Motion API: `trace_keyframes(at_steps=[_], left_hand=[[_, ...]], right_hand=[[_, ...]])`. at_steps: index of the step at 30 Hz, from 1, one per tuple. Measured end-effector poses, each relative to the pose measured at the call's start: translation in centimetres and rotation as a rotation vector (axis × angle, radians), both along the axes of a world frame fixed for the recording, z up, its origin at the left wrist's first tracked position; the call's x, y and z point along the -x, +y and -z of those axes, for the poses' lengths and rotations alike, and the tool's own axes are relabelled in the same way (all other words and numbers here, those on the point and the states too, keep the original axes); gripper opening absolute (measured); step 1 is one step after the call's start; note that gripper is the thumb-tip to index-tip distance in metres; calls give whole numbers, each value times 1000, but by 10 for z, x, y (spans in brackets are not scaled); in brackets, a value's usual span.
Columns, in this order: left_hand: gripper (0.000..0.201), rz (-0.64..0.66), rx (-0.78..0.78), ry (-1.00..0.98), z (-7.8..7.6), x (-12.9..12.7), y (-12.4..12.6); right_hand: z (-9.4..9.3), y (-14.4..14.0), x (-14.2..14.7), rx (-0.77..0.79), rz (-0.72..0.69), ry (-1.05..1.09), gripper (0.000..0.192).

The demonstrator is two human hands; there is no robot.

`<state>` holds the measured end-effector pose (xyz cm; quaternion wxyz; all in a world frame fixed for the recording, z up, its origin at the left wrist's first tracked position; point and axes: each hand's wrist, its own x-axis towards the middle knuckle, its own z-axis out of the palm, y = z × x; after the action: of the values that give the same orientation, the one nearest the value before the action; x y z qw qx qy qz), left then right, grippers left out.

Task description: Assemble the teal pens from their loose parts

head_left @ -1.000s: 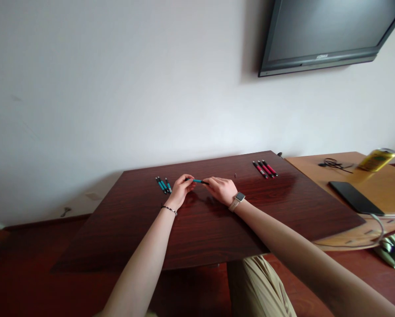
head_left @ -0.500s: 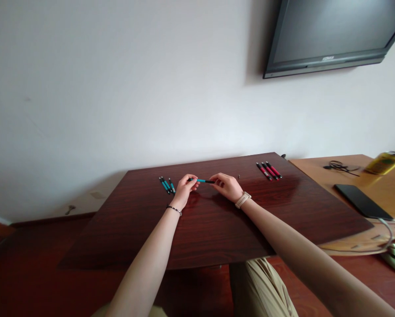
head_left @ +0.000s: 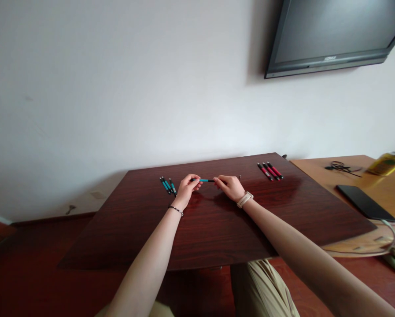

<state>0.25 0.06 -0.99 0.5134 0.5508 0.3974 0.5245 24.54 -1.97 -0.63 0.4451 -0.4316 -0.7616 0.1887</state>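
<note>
Both hands hold one teal pen (head_left: 204,180) level just above the dark wooden table (head_left: 210,220). My left hand (head_left: 188,189), with a bead bracelet on the wrist, pinches the pen's left end. My right hand (head_left: 229,186), with a watch on the wrist, pinches its dark right end. Three teal pens (head_left: 167,185) lie side by side just left of my left hand. Three red pens (head_left: 270,171) lie in a row at the table's far right.
A lighter wooden desk (head_left: 359,185) adjoins on the right, carrying a black phone (head_left: 360,201), a tangled black cable (head_left: 341,166) and a yellow can (head_left: 387,162). A wall-mounted screen (head_left: 332,35) hangs above. A white cable (head_left: 387,233) trails off the desk edge.
The hands have kept hold of the teal pen and drawn slightly closer on it. The view has shifted a little, so everything sits slightly further right.
</note>
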Motion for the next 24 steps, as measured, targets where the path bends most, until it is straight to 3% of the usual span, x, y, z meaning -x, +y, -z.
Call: trace_keyframes(at_steps=[2,4,11,24], left_hand=[[29,-16,-7,3,0,0,0],[28,-29,-13,7,0,0,0],[29,-15,-21,45,0,-1,1],[29,-9,-49,74,-7,-4,-3]], right_hand=[[2,2,0,16,-14,58,33],[5,4,0,13,-35,92,38],[8,6,1,-61,-23,48,22],[4,6,0,-3,-14,49,30]])
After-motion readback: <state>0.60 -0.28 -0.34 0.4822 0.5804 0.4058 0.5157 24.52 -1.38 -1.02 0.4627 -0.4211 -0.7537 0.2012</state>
